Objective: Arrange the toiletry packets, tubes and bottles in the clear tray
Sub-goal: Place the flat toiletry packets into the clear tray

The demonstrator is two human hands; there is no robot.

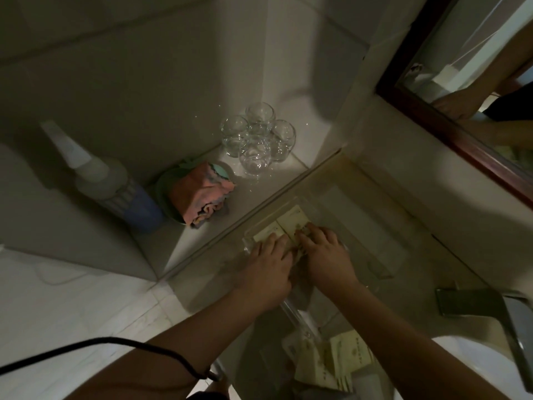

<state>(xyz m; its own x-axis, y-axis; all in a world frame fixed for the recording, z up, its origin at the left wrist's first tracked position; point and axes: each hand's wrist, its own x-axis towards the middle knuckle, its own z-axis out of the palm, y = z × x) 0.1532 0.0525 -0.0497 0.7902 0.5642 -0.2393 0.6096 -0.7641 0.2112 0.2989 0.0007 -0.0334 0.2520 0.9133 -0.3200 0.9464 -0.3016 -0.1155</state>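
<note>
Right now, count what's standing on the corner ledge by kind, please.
Glasses: 4
Folded cloths: 1
Bottles: 1
Total: 6

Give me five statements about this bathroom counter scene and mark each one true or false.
1. Both hands, left hand and right hand, rest on cream packets in the clear tray. True.
2. Four clear glasses stand clustered in the corner. True.
3. The folded cloth is plain white. False: it is pink and multicoloured.
4. The glasses stand inside the tray. False: they stand apart on the counter.
5. More packets lie nearer the person. True.
</note>
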